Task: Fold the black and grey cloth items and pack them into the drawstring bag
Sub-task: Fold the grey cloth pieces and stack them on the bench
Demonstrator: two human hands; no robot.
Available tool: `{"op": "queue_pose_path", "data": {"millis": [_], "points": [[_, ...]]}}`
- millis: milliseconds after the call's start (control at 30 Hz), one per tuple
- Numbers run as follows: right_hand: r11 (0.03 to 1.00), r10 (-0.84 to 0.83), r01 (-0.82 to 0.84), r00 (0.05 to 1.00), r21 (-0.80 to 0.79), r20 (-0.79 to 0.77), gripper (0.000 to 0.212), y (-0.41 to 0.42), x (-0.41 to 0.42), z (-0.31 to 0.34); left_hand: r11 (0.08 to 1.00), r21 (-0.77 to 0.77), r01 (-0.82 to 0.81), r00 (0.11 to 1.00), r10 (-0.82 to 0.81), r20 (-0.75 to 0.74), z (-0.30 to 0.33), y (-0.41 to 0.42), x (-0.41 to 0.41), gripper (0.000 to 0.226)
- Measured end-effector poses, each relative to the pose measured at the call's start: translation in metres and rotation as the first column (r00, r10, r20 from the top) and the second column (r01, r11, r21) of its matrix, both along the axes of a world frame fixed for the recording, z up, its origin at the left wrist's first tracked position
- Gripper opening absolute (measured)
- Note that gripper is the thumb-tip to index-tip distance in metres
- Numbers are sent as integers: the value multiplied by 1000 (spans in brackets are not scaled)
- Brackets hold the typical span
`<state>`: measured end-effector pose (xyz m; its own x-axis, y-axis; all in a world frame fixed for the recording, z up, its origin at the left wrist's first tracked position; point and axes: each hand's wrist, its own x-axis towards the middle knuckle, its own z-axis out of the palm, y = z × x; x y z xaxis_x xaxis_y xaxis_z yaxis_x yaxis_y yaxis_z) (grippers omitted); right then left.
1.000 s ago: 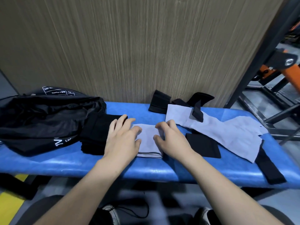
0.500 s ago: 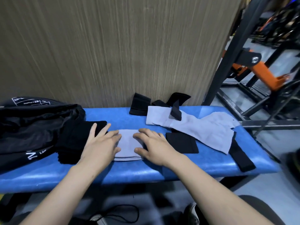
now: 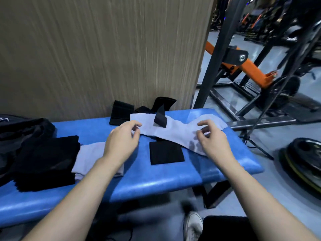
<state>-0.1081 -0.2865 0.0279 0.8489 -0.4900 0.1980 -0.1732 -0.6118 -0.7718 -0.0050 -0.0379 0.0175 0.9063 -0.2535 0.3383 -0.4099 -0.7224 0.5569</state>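
My long grey cloth (image 3: 175, 134) lies flat on the blue bench (image 3: 156, 181), near its far right corner. Its long way runs from the back edge of the bench toward the right end. My left hand (image 3: 121, 141) is at the cloth's left end, with thumb and fingers curled and a little apart, just touching the edge. My right hand (image 3: 213, 140) is over the cloth's right end, fingers bent and apart, not closed on anything. I cannot tell if they touch it.

A black strap (image 3: 160, 117) lies on top of the grey cloth near the back edge. A small black square cloth (image 3: 165, 152) lies just in front of the grey cloth, in the middle of the bench. A folded grey cloth (image 3: 90, 155) sits under my left arm, touching a stack of folded black cloths (image 3: 46, 159) at the left. The black drawstring bag (image 3: 22, 131) is at the far left end. It has a bit of white writing at the picture's edge, too small to read.

A wood-look wall (image 3: 104, 49) stands behind the bench.
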Motion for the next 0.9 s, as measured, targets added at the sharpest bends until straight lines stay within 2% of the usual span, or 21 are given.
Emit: {"op": "queue_pose_path", "data": {"millis": [100, 233, 367, 500, 667, 767, 900], "points": [[986, -163, 164, 986, 36, -28, 22, -39, -15, -3, 1000, -21, -21, 991, 18, -133, -8, -26, 15, 23], [964, -183, 211, 968, 162, -171, 25, -64, -21, -15, 999, -16, -38, 945, 31, -327, -21, -58, 27, 31], [968, -153, 191, 962, 160, -224, 29, -69, -14, -24, 995, 65, -69, 936, 87, -342, -34, -69, 39, 46], [969, -115, 158, 968, 188, -222, 34, -65, -8, -24, 996, 11, -86, 924, 84, -373, -34, -69, 42, 50], [913, -83, 135, 986, 385, -148, 38, -60, -1, -20, 981, -189, -52, 890, -40, -454, -24, -72, 37, 41], [831, -119, 137, 990, 539, -70, 41, -58, 0, -16, 873, -477, -101, 812, -205, -547, -13, -76, 30, 38], [679, -154, 111, 988, 725, -6, 46, -59, -3, -9, 792, -604, -86, 707, -379, -597, 2, -69, 22, 44]]}}
